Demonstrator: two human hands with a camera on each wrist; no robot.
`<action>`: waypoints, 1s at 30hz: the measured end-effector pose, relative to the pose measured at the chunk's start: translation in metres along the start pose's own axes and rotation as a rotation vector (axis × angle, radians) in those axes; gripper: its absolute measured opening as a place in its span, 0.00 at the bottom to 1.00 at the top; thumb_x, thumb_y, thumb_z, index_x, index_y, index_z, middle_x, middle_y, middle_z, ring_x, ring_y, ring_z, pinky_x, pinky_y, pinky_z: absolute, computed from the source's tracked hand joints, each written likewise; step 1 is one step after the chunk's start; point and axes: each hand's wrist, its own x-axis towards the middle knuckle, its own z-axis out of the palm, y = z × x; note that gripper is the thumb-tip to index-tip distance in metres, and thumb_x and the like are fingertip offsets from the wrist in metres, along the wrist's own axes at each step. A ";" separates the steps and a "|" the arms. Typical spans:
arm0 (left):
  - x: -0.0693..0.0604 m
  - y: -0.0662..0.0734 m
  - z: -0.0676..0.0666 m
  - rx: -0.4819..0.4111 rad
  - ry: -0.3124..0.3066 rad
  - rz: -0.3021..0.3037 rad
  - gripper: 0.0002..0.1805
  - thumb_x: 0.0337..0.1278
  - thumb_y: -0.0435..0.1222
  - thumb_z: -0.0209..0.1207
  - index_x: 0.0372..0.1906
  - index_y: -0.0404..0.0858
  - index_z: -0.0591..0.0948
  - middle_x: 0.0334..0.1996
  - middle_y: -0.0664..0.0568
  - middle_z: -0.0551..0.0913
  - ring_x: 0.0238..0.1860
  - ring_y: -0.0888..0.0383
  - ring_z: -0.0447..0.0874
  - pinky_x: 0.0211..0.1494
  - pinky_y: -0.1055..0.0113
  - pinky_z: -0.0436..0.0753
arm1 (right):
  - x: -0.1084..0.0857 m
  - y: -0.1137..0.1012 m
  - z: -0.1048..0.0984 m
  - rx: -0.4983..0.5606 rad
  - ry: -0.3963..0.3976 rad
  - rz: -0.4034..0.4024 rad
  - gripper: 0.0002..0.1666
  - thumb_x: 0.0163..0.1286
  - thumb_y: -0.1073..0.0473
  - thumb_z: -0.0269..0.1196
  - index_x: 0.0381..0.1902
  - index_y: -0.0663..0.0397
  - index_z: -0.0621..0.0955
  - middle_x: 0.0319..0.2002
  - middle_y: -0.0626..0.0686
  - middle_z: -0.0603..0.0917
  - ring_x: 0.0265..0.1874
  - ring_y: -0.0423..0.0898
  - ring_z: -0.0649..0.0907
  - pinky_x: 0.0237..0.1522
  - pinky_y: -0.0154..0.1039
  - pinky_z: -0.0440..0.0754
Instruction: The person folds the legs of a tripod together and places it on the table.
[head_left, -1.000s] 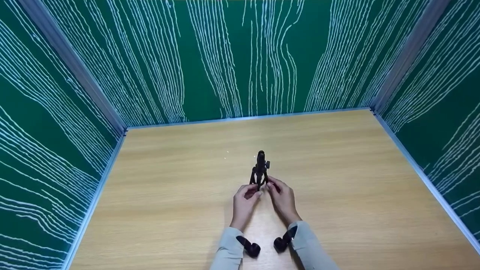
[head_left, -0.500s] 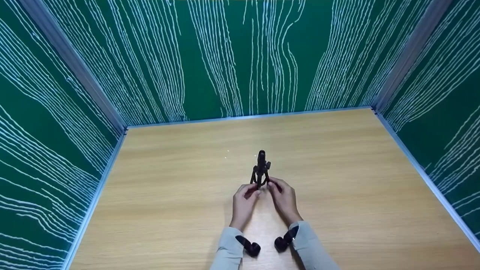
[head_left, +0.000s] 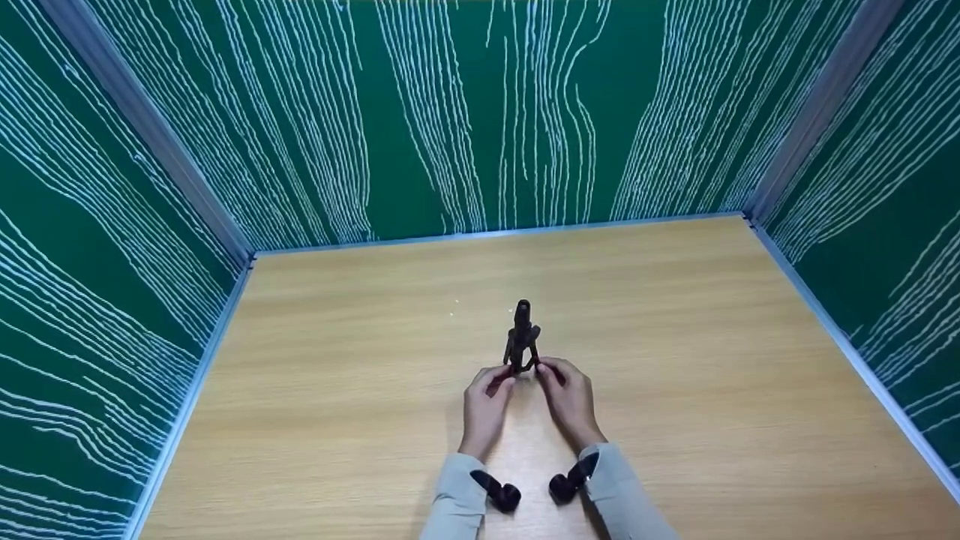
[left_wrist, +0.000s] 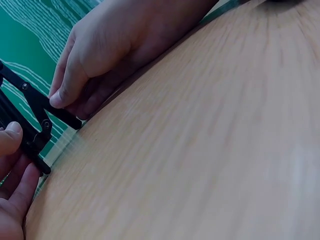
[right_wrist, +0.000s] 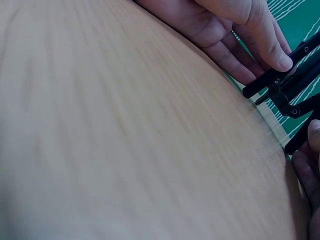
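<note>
A small black tripod (head_left: 523, 330) stands tilted in front of both hands in the head view, its narrow top pointing away. My left hand (head_left: 484, 409) pinches a leg on the left near its foot. On the other side my right hand (head_left: 571, 401) pinches another leg between thumb and fingers. The left wrist view shows the tripod's leg (left_wrist: 37, 100) and a hinged brace joining the centre, with leg ends close to the tabletop. From the right wrist, the same leg ends and brace (right_wrist: 282, 102) appear at the right edge; the tripod's upper part is cut off.
The wooden tabletop (head_left: 360, 360) is bounded by green panels (head_left: 480, 112) with white wavy lines at the back and sides. A few tiny white specks (head_left: 454, 307) lie left of the tripod. Black wrist cameras (head_left: 504, 496) are strapped to both sleeves.
The tripod's left leg has shifted inward, nearer the centre column. My left hand has moved very slightly left; my right hand stays almost in place.
</note>
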 end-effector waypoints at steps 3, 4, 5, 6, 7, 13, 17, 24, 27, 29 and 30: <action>0.000 0.001 -0.001 -0.002 -0.001 0.005 0.12 0.58 0.26 0.60 0.47 0.30 0.82 0.43 0.43 0.84 0.41 0.51 0.84 0.45 0.71 0.84 | 0.000 0.000 0.000 -0.013 0.009 -0.005 0.09 0.66 0.61 0.64 0.41 0.58 0.86 0.41 0.56 0.88 0.42 0.51 0.86 0.48 0.38 0.83; 0.000 0.001 -0.001 0.000 -0.001 0.006 0.12 0.58 0.26 0.60 0.47 0.30 0.82 0.43 0.43 0.84 0.40 0.51 0.84 0.44 0.71 0.84 | 0.000 0.000 0.000 -0.016 0.012 -0.007 0.09 0.66 0.61 0.64 0.41 0.58 0.86 0.40 0.56 0.88 0.42 0.51 0.86 0.47 0.38 0.83; 0.000 0.001 -0.001 -0.001 -0.001 0.008 0.12 0.58 0.26 0.60 0.47 0.29 0.82 0.43 0.43 0.84 0.40 0.51 0.84 0.44 0.71 0.84 | 0.000 0.000 0.000 -0.021 0.015 -0.013 0.08 0.66 0.61 0.64 0.41 0.58 0.86 0.40 0.56 0.88 0.41 0.51 0.86 0.46 0.37 0.83; 0.000 0.001 -0.002 -0.001 -0.002 0.010 0.12 0.58 0.26 0.60 0.47 0.29 0.82 0.43 0.42 0.84 0.41 0.51 0.84 0.44 0.71 0.84 | 0.000 0.000 0.000 -0.025 0.017 -0.019 0.08 0.66 0.61 0.64 0.40 0.58 0.86 0.40 0.55 0.88 0.41 0.50 0.86 0.46 0.37 0.83; 0.000 0.002 -0.002 0.001 -0.002 0.015 0.12 0.58 0.26 0.60 0.47 0.29 0.82 0.43 0.42 0.84 0.41 0.51 0.84 0.44 0.72 0.83 | 0.000 0.000 0.000 -0.030 0.019 -0.025 0.08 0.65 0.61 0.64 0.40 0.58 0.86 0.39 0.55 0.88 0.41 0.50 0.86 0.46 0.36 0.83; 0.000 0.002 -0.002 0.005 0.013 0.031 0.13 0.58 0.27 0.60 0.48 0.28 0.82 0.43 0.41 0.84 0.41 0.52 0.84 0.46 0.71 0.84 | 0.000 0.001 -0.001 -0.041 0.026 -0.066 0.08 0.65 0.62 0.64 0.39 0.59 0.86 0.38 0.54 0.88 0.39 0.48 0.85 0.44 0.34 0.83; -0.001 0.002 -0.001 0.013 0.025 0.016 0.13 0.57 0.26 0.61 0.48 0.28 0.82 0.43 0.42 0.85 0.42 0.52 0.84 0.46 0.70 0.84 | -0.001 0.001 -0.001 -0.034 0.022 -0.052 0.08 0.65 0.62 0.65 0.40 0.59 0.86 0.38 0.55 0.88 0.38 0.48 0.86 0.43 0.34 0.83; 0.000 0.002 0.000 0.015 0.026 0.011 0.14 0.57 0.27 0.61 0.48 0.28 0.82 0.43 0.42 0.85 0.40 0.45 0.84 0.44 0.65 0.85 | 0.000 0.000 -0.001 -0.090 0.042 -0.065 0.08 0.64 0.61 0.65 0.39 0.57 0.86 0.38 0.54 0.89 0.38 0.50 0.86 0.44 0.42 0.83; -0.001 0.002 -0.001 0.010 0.022 0.015 0.14 0.57 0.27 0.61 0.49 0.28 0.82 0.43 0.42 0.85 0.40 0.44 0.84 0.45 0.64 0.85 | 0.000 0.000 -0.001 -0.113 0.039 -0.060 0.08 0.64 0.60 0.66 0.39 0.56 0.87 0.38 0.54 0.89 0.39 0.50 0.86 0.45 0.45 0.83; -0.001 0.002 -0.001 0.010 0.021 0.020 0.14 0.57 0.27 0.61 0.49 0.28 0.82 0.43 0.42 0.85 0.40 0.46 0.84 0.45 0.64 0.85 | 0.000 0.001 -0.001 -0.124 0.034 -0.052 0.08 0.64 0.59 0.66 0.40 0.56 0.87 0.39 0.54 0.89 0.39 0.50 0.86 0.45 0.46 0.83; -0.001 0.002 -0.002 0.010 0.021 0.022 0.14 0.57 0.27 0.61 0.48 0.28 0.82 0.43 0.42 0.85 0.41 0.47 0.84 0.46 0.65 0.85 | 0.000 0.001 -0.001 -0.127 0.032 -0.049 0.09 0.64 0.59 0.66 0.40 0.55 0.87 0.39 0.54 0.89 0.40 0.51 0.87 0.46 0.47 0.83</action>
